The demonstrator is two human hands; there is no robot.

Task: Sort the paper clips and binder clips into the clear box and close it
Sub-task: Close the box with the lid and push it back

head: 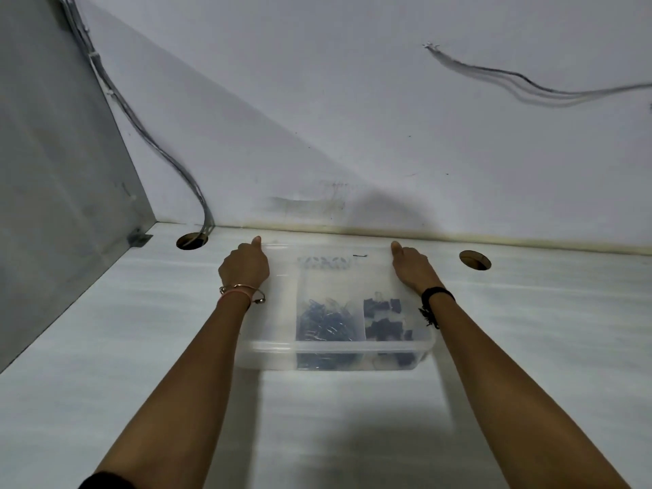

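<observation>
Head view: the box (335, 354) sits on the worktop (141, 347) between the two hands, with its lid (278, 312) on top. The left hand (243, 264) grips the far left edge, thumb pointing forward along the lid and fingers curled down over the side. The right hand (411, 264) grips the far right edge the same way. Paper clips (326, 322) lie in the middle compartment, nearer the person than both hands. Binder clips (384, 321) lie just inside the right wrist. Cables (169, 160) drop into a hole (192, 240) outward of the left hand.
</observation>
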